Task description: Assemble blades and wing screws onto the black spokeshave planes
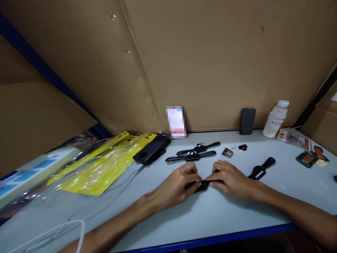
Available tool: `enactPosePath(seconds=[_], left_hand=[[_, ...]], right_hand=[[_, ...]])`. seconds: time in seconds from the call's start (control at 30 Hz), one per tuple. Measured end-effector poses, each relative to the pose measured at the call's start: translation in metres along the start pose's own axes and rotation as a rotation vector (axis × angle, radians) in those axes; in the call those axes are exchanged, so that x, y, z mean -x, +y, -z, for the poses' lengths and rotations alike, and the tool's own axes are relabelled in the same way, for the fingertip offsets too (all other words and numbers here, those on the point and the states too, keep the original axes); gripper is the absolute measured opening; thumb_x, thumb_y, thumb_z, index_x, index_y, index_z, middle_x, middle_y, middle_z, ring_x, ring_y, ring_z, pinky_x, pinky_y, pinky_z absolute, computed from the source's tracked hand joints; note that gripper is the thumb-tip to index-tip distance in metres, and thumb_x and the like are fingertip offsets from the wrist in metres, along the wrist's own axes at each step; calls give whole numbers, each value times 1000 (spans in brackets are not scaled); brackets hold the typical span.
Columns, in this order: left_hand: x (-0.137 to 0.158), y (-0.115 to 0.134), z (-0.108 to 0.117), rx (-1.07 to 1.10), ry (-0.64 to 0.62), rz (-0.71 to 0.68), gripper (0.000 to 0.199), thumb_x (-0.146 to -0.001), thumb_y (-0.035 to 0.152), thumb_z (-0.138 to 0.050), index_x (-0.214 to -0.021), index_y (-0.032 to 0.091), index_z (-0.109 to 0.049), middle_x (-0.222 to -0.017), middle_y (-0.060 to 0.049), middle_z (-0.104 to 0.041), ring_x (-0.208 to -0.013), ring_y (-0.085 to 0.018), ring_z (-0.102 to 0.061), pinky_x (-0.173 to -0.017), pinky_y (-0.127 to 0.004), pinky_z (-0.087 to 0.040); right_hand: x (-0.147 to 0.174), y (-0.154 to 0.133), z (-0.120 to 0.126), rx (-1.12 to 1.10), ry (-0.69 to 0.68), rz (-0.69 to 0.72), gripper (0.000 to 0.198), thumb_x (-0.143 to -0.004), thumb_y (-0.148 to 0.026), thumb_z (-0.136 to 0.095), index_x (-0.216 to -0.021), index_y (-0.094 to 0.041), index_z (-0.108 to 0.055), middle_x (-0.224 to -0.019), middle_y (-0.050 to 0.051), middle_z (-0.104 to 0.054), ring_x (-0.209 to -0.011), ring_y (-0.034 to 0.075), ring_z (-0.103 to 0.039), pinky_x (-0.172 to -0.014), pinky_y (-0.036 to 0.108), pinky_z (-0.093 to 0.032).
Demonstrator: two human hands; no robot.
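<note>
A black spokeshave [200,187] lies low over the table, with my fingers about its middle. My left hand [181,182] is closed on its left part, thumb and fingers pinching near the centre. Closed too, my right hand [229,178] has its fingertips at the middle and right part of the same tool; what small piece they may pinch is hidden. Two more black spokeshaves [193,156] [200,147] lie behind my hands. Another spokeshave body [259,171] is partly covered by my right hand. A metal blade [227,152], small bright screws [233,147] and a black cap plate [242,147] lie behind it.
Yellow-topped clear packages [105,175] and a long white box [39,172] fill the left side. A black power bank [152,149] trails a white cable [81,232]. Along the back stand a lit phone [176,122], a dark phone [247,121] and a bottle [275,119]. Small packets [306,159] lie right.
</note>
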State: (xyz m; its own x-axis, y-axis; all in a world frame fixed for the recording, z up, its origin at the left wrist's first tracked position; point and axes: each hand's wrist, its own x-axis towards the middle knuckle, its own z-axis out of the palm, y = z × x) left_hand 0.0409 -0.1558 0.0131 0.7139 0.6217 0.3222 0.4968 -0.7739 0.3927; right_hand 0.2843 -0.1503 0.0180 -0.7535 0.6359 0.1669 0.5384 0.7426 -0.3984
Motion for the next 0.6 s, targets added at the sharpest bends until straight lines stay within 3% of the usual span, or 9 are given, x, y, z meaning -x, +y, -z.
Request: enactPosePath(seconds=[0.23,0.4,0.6], left_hand=[[0,7,2,-13,23,-21,24,-94,17,-56,-115,20,-66,-106,-9,-59,-94,-22,-58,-81,-37,-54],[0,4,1,22,60,-7,11,-97,16,-52,-93,18,-63,-92,-6,-60,-86,-19,-58,-74,-32,-52],[-2,2,1,83,64,-78,29,-92,2,-42,-104,18,-64,-91,-6,-66,-86,-19,-57,-74,-32,-51]], right_hand=[[0,-3,4,3,-3,0,15,-96,-21,-63,-101,-21,-77,-90,5,-60,-87,20,-53,-81,34,-42],[0,-5,5,6,-19,-6,16,-96,-20,-62,-102,-21,-77,-90,5,-60,-87,20,-53,-82,34,-42],[-1,-4,4,-2,-22,-20,17,-97,-21,-62,-103,-21,-77,-90,5,-60,-88,20,-53,-82,34,-41]])
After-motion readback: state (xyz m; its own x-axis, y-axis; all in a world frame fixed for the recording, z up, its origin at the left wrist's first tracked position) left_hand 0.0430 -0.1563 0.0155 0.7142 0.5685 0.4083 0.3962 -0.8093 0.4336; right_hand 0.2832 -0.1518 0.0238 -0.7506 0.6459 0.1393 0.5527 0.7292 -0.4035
